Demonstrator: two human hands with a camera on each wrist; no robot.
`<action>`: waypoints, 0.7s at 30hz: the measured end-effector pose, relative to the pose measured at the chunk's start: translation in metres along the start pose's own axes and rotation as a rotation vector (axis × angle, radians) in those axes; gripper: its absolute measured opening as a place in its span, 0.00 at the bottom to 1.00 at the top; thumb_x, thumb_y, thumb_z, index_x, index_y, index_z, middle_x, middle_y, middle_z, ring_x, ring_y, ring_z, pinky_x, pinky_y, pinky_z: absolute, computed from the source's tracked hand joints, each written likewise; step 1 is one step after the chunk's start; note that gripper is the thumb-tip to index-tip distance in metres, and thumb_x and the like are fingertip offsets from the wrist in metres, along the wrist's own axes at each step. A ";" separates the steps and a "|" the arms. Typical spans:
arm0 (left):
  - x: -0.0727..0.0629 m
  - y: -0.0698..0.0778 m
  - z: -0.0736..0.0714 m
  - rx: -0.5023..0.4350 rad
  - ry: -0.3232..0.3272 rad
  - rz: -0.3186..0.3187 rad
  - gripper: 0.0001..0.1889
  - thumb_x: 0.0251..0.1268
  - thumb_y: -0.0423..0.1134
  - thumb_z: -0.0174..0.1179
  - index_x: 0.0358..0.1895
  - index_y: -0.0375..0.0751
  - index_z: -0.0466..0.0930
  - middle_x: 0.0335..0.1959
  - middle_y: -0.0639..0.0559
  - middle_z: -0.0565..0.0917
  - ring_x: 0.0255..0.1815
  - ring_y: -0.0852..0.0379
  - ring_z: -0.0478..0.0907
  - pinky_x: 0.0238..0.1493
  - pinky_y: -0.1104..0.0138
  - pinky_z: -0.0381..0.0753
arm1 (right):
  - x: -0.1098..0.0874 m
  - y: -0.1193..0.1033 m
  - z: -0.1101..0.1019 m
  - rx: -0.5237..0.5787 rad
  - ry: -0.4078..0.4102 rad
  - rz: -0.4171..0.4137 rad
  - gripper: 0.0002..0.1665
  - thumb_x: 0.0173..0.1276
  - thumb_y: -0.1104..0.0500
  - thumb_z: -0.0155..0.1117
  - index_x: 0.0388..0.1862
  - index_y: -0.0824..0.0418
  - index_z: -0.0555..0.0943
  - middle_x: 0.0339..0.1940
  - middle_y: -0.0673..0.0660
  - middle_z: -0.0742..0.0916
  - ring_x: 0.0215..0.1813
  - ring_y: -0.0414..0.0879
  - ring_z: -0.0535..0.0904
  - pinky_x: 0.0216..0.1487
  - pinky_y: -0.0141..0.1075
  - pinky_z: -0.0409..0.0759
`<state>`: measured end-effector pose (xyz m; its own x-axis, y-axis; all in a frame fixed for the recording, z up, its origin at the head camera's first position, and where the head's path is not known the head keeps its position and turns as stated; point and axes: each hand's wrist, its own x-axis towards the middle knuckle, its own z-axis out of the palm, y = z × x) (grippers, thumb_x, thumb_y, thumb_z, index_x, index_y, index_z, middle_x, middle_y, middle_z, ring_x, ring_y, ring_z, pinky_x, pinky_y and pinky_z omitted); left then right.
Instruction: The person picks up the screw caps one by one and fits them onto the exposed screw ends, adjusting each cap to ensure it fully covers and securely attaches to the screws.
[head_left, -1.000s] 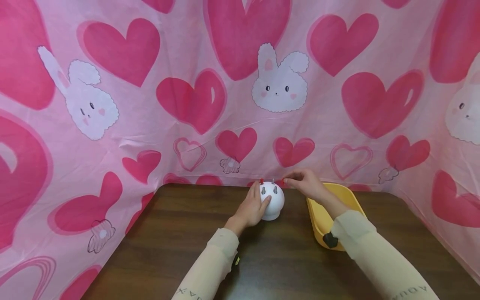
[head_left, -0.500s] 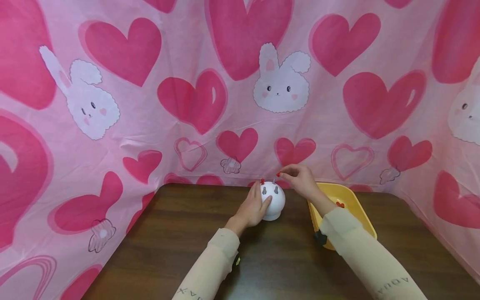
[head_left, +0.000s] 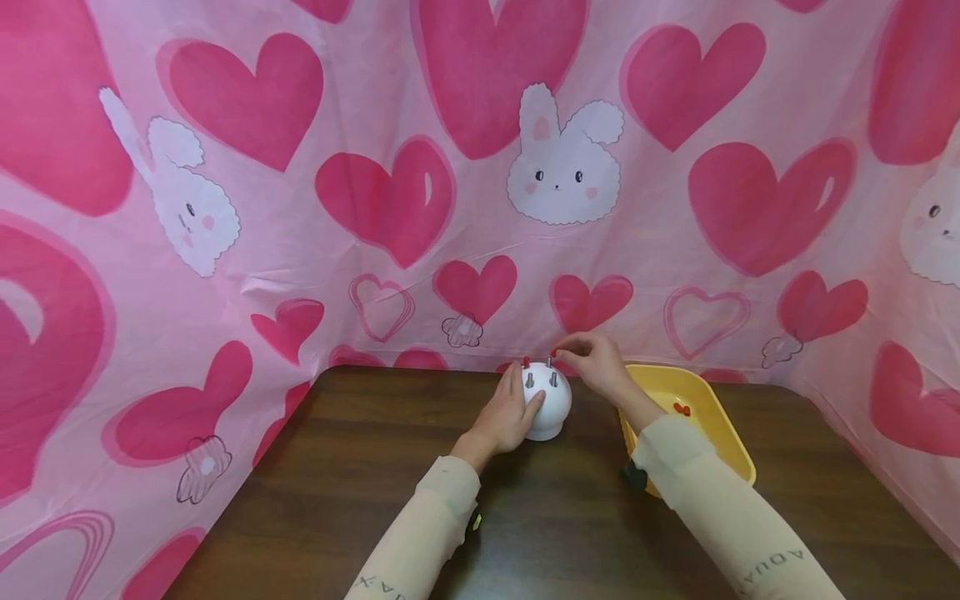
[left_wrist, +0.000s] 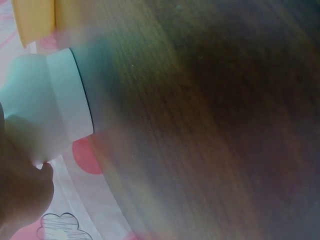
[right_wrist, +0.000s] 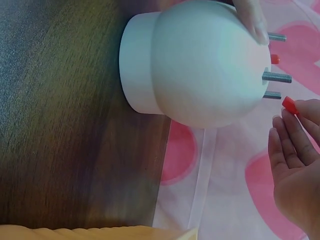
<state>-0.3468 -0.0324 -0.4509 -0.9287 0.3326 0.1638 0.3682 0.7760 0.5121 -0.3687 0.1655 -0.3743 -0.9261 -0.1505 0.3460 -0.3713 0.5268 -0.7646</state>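
Right hand (head_left: 598, 367) pinches one small red cap (right_wrist: 289, 104) at the fingertips, just beside the tip of a metal screw (right_wrist: 272, 95), below the centre of the head view. Left hand (head_left: 501, 414) grips the white round body (head_left: 553, 412) there, standing upright on the brown table (head_left: 360, 475). At lower right I see a yellow tray (head_left: 723, 433) with more red pieces (head_left: 678, 407).

White ball on a round base (head_left: 553, 410): upright on the wood-grain table (head_left: 337, 475) — metal studs (head_left: 553, 380) on top, one red cap (head_left: 527, 362) at back left
Left hand (head_left: 501, 417): grips the ball's left side
Right hand (head_left: 600, 365): pinches another red cap (head_left: 554, 353) — just beside the back right stud (head_left: 550, 362)
Yellow tray (head_left: 742, 458): right of the ball, red caps (head_left: 682, 409) inside
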 end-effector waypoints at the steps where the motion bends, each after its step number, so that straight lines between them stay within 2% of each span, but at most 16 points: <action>1: 0.000 0.000 0.000 -0.001 0.000 0.001 0.45 0.81 0.63 0.38 0.83 0.36 0.33 0.85 0.40 0.43 0.84 0.47 0.44 0.80 0.55 0.54 | 0.000 0.000 0.001 0.005 0.001 0.000 0.12 0.72 0.61 0.68 0.50 0.65 0.87 0.48 0.62 0.89 0.51 0.57 0.85 0.54 0.48 0.85; 8: 0.000 0.000 -0.001 -0.008 0.019 0.016 0.45 0.81 0.62 0.39 0.83 0.34 0.35 0.84 0.39 0.44 0.84 0.46 0.45 0.79 0.53 0.56 | 0.002 0.003 0.005 -0.004 -0.001 0.014 0.11 0.71 0.61 0.69 0.50 0.63 0.88 0.48 0.61 0.90 0.51 0.56 0.85 0.54 0.48 0.85; 14: 0.000 0.001 -0.002 0.001 0.007 0.002 0.45 0.81 0.63 0.39 0.83 0.35 0.34 0.85 0.40 0.43 0.84 0.47 0.44 0.80 0.55 0.54 | 0.002 0.004 0.007 -0.019 -0.006 0.000 0.12 0.71 0.60 0.69 0.51 0.63 0.88 0.48 0.61 0.90 0.51 0.57 0.85 0.54 0.48 0.86; 21: -0.004 0.004 -0.005 -0.013 0.022 0.019 0.44 0.81 0.61 0.40 0.82 0.33 0.36 0.84 0.38 0.45 0.84 0.45 0.47 0.79 0.53 0.57 | 0.001 0.000 0.007 -0.031 -0.027 0.030 0.13 0.72 0.60 0.68 0.53 0.61 0.87 0.50 0.61 0.89 0.53 0.57 0.85 0.55 0.48 0.85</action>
<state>-0.3415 -0.0338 -0.4455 -0.9223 0.3354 0.1921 0.3856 0.7626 0.5194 -0.3700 0.1598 -0.3774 -0.9384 -0.1562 0.3082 -0.3414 0.5568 -0.7572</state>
